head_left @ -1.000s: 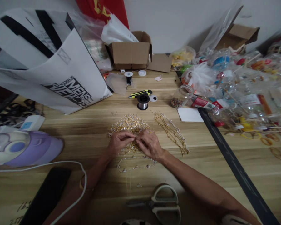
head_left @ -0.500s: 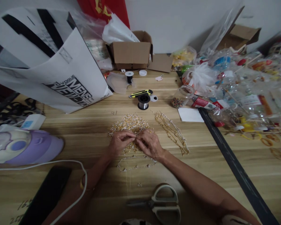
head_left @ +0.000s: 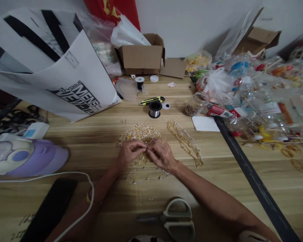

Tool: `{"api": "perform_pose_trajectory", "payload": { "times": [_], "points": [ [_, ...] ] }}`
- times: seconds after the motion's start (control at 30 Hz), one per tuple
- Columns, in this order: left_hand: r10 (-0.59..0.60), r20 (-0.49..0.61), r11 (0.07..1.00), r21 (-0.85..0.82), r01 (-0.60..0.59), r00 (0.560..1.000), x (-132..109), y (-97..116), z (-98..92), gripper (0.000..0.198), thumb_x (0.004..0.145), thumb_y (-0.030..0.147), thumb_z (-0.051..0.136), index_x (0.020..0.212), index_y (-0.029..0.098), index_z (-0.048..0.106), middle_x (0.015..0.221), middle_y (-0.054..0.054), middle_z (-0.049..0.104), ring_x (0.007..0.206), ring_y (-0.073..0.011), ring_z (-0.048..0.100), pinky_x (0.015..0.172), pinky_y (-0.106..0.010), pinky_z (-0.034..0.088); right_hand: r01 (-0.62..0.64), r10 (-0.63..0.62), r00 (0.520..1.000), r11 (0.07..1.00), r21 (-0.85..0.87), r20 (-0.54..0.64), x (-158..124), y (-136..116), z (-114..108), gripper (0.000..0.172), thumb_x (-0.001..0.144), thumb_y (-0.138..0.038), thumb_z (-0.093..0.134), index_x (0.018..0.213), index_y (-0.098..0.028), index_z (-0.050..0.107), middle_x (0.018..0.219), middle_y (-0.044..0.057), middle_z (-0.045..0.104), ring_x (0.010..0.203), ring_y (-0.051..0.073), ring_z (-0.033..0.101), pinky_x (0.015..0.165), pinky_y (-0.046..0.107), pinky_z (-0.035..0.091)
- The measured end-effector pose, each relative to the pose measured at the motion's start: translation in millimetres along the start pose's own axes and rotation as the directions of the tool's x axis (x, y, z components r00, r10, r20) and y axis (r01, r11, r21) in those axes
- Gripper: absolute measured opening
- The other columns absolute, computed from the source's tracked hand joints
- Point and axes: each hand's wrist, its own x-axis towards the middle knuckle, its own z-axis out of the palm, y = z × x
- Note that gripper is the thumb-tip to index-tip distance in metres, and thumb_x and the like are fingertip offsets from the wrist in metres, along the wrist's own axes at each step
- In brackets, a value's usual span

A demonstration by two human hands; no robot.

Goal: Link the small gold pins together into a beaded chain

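Both hands meet at the near edge of the loose gold pin pile (head_left: 138, 132), mid-surface

Left hand (head_left: 128, 155): grip pressed together, thumb and forefinger pinching a small gold piece (head_left: 146, 148) at the point where the two hands touch. Right hand (head_left: 162, 155): same, fingertips closed on that piece from the other side. Too small to tell whether it's a pin, a link or a bead

Status as I read it:
- done: one linked strand (head_left: 146, 176) lies in a shallow curve on the surface (head_left: 91, 141) just below the hands; one end seems to run up under them, can't confirm
- done, probably: a heap of longer gold chains (head_left: 185, 143) just right of the right hand, apart from the pile
- left: the pin pile looks big, so my guess is most of the stock is unlinked
- one stray bit (head_left: 149, 199) sits alone below the strand

Tools, none in hand: scissors (head_left: 178, 218) near the body edge, wire spool (head_left: 155, 109) and utility knife (head_left: 151, 100) beyond the pile, bead jar (head_left: 195, 103) lying on its side to the far right of them

Judgement: early-to-mid, the join in hand not visibly closed
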Motion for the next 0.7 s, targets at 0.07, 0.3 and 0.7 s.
{"api": "perform_pose_trajectory", "payload": {
  "times": [0.07, 0.3, 0.7],
  "points": [
    [-0.005, -0.004, 1.000, -0.001, 0.005, 1.000, -0.2, -0.1, 0.2, 0.008, 0.068, 0.022, 0.071, 0.069, 0.015, 0.070, 0.074, -0.006, 0.069, 0.071, -0.0157, 0.063, 0.068, -0.026, 0.050, 0.002, -0.002, 1.000, 1.000, 0.005, -0.003, 0.0, -0.1, -0.2, 0.006, 0.088, -0.017, 0.047, 0.086, -0.020, 0.052, 0.079, 0.005, 0.060, 0.074, 0.018, 0.052, 0.070, 0.033, 0.042],
    [-0.043, -0.004, 0.999, -0.031, 0.043, 0.999, -1.2, -0.9, -0.4, 0.005, 0.069, 0.019, 0.070, 0.071, 0.014, 0.070, 0.074, -0.005, 0.070, 0.071, -0.0148, 0.064, 0.068, -0.025, 0.050, 0.002, -0.002, 1.000, 1.000, 0.011, -0.004, -1.0, 0.7, -0.3, 0.005, 0.087, -0.015, 0.049, 0.086, -0.019, 0.052, 0.078, 0.005, 0.060, 0.074, 0.018, 0.052, 0.071, 0.033, 0.041],
    [-0.016, -0.012, 1.000, -0.020, 0.016, 1.000, 0.5, 0.3, -2.0, 0.007, 0.068, 0.021, 0.072, 0.070, 0.014, 0.071, 0.072, -0.006, 0.070, 0.068, -0.0149, 0.064, 0.065, -0.024, 0.051, -0.004, 0.004, 1.000, 1.000, 0.019, 0.000, -1.0, 1.3, 0.2, 0.006, 0.087, -0.016, 0.049, 0.085, -0.019, 0.053, 0.077, 0.004, 0.060, 0.073, 0.017, 0.051, 0.070, 0.032, 0.041]
  ]
}}
